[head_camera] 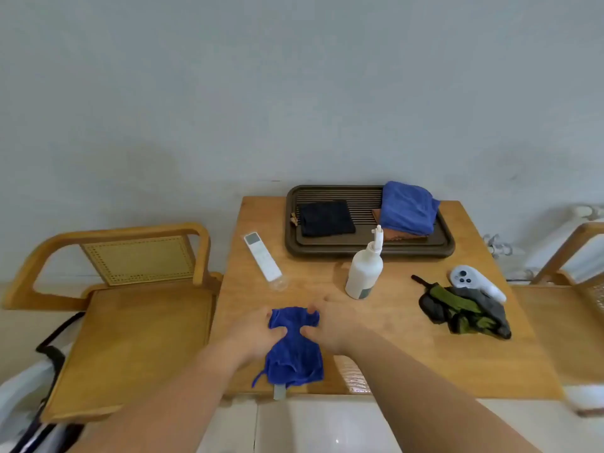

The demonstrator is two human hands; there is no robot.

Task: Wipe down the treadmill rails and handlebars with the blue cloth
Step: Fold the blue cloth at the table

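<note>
A crumpled blue cloth (294,351) lies near the front edge of a small wooden table (408,358). My left hand (258,333) grips the cloth's upper left side. My right hand (330,325) pinches its upper right side. Both thumbs press into the fabric at its middle. The cloth's lower part hangs slack toward the table edge, a thin loop trailing at the bottom left. No treadmill is in view.
A white spray bottle (364,271) stands just behind my right hand. A dark tray (366,248) at the back holds a black cloth (327,219) and a second blue cloth (407,207). A white remote (263,256), a grey controller (474,282) and a green-grey rag (464,310) lie on the table. Wooden chairs (130,305) flank it.
</note>
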